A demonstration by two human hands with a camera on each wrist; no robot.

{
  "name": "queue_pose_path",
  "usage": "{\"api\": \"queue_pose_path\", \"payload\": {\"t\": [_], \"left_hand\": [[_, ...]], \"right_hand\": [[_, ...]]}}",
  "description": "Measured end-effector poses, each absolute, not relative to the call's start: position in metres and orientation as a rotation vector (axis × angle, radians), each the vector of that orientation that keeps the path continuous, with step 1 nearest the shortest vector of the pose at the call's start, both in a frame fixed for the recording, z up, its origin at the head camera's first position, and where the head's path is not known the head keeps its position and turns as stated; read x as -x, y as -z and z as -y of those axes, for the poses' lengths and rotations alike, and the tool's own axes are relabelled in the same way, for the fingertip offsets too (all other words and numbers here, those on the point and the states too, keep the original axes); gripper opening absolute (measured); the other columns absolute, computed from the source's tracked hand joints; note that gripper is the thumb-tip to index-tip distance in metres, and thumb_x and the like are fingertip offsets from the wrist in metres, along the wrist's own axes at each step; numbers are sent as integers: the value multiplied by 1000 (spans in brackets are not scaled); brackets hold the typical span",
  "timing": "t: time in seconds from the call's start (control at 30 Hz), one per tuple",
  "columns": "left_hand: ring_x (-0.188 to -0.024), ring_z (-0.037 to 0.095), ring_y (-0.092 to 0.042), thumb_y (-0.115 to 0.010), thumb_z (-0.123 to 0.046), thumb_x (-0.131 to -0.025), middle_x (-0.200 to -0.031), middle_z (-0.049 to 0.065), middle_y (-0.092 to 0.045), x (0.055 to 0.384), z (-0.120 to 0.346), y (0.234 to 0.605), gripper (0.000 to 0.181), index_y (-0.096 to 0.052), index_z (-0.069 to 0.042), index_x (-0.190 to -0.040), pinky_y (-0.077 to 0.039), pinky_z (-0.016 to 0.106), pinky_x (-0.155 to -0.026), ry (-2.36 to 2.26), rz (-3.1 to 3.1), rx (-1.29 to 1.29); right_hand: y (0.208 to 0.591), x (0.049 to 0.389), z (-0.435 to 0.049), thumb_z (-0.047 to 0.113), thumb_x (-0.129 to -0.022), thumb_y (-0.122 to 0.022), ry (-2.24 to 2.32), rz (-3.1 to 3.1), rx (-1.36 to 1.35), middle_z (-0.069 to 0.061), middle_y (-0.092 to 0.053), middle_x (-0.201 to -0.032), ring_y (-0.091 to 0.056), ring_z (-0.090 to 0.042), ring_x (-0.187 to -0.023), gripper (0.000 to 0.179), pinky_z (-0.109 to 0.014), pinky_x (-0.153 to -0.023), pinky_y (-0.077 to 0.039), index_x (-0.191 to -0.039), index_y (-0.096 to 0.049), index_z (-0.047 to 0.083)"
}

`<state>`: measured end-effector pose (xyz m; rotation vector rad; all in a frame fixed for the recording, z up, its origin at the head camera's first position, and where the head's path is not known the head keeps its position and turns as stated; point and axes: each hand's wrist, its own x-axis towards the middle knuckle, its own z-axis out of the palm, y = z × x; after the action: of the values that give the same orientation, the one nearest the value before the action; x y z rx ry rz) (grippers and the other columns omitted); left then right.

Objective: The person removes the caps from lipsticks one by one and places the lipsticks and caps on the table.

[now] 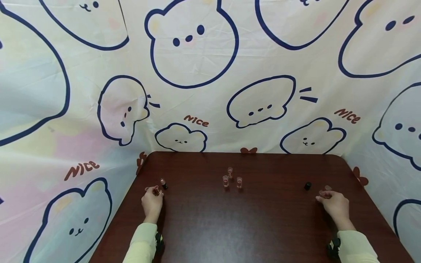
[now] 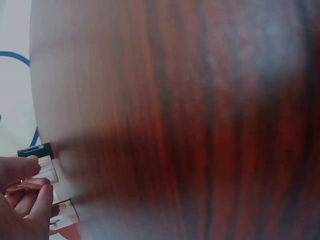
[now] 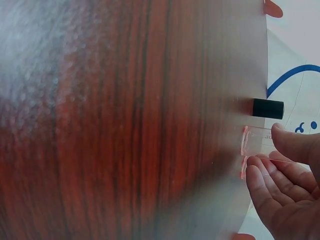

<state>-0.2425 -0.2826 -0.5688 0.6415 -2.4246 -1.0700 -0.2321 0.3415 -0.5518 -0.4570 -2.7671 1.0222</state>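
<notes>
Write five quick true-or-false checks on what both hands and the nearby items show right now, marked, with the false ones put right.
1. The left hand is nearer the lipstick than the right hand is. True.
2. Two clear pieces stand grouped between the hands. False: three clear pieces stand there.
3. The right hand holds one clear piece. True.
4. The left hand grips the lipstick. False: it pinches another clear piece; the lipstick is beside it.
5. In the head view, the black cylinder is to the right of the right hand. False: the black cylinder is to its left.
</notes>
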Motion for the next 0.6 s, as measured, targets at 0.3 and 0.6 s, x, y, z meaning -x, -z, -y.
{"api": "queue_pose_path", "payload": {"t": [0.3,0.6], "left_hand": [[-98,46,-59,-69,2,-86,-106,31,-64,244,283,572,31,-61,8,-115,-48,56,-80,1055,2475,-639],[-97,47,-59,-69,1,-86,-104,30,-64,245,283,574,28,-62,8,-112,-48,57,-80,1053,2464,-615]], "right_hand": [[553,232,-342,15,-87,-71,-997,2799,425,-30,-65,-101,-55,-50,-92,32,-58,-73,-47,-101,-66,-14],[543,229,-340,16,-87,-72,-981,2826,448,-32,-64,-99,-52,-53,-97,41,-61,-76,-45,-110,-61,-16]]}}
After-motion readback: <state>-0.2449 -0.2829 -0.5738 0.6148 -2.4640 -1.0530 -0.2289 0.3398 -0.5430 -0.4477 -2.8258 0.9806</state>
